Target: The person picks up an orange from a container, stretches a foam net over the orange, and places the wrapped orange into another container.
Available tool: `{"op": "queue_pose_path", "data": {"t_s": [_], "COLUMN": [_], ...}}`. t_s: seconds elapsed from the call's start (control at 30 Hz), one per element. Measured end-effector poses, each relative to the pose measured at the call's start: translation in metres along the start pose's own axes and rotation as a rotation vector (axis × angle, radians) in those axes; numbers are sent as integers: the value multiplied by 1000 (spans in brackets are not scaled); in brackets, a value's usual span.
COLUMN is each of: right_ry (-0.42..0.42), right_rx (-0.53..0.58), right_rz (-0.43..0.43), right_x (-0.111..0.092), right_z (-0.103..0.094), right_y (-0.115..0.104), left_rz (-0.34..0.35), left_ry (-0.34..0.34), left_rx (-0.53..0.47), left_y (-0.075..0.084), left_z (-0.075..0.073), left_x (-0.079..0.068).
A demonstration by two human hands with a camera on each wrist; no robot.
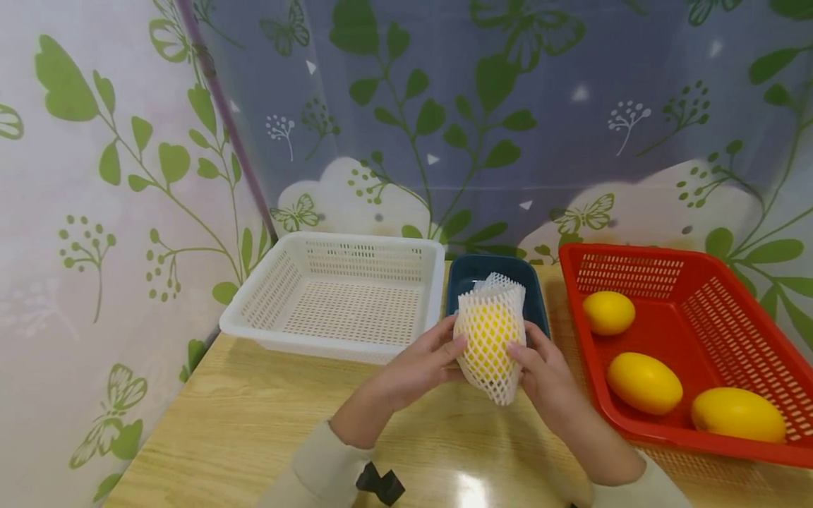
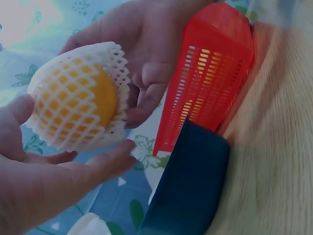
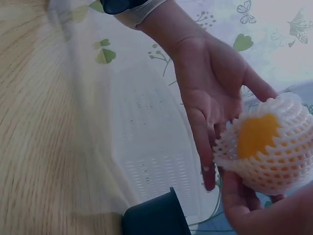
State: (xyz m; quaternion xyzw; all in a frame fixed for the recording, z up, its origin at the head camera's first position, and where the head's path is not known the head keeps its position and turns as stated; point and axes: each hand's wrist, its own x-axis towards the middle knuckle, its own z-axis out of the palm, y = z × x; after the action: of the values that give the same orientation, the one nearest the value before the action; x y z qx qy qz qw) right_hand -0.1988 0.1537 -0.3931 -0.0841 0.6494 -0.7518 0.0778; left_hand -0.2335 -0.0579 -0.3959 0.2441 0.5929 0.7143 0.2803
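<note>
A yellow oval fruit (image 1: 488, 339), lemon-like, is wrapped in a white foam net sleeve (image 1: 499, 389). Both hands hold it up over the front of a dark teal tray (image 1: 540, 305). My left hand (image 1: 419, 367) grips the net from the left, thumb on the near face. From the right, my right hand (image 1: 551, 384) holds it with its thumb on the net too. In the left wrist view, bare yellow skin (image 2: 108, 95) shows at one open end of the sleeve. Loose white netting (image 1: 502, 280) stands behind the fruit; whether it belongs to the same sleeve, I cannot tell.
To the right, a red plastic basket (image 1: 689, 339) contains three unwrapped yellow fruits (image 1: 644, 383). A white perforated basket (image 1: 273, 335) stands at the left. All stand on a wooden table (image 1: 267, 416) before a leaf-patterned curtain (image 1: 406, 106).
</note>
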Motion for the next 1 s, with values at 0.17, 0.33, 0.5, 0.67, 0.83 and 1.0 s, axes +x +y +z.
{"op": "queue_pose_path", "data": {"t_s": [0.17, 0.33, 0.5, 0.67, 0.83, 1.0], "right_ry": [-24, -141, -274, -231, -228, -214], "right_rx": [-24, 76, 279, 317, 291, 257], "right_rz": [95, 197, 282, 326, 331, 339], "right_x": [2, 7, 10, 10, 10, 12], "right_z": [-3, -8, -9, -5, -5, -7], "right_y": [-3, 1, 7, 8, 6, 3], "left_rz": [-55, -110, -181, -225, -215, -196], "left_ry": [74, 66, 72, 108, 99, 76], "left_rx": [-152, -188, -218, -260, -268, -315], "left_y": [0, -4, -7, -9, -9, -11], "left_z": [-1, 0, 4, 5, 4, 4], "left_x": [0, 3, 6, 6, 6, 6]}}
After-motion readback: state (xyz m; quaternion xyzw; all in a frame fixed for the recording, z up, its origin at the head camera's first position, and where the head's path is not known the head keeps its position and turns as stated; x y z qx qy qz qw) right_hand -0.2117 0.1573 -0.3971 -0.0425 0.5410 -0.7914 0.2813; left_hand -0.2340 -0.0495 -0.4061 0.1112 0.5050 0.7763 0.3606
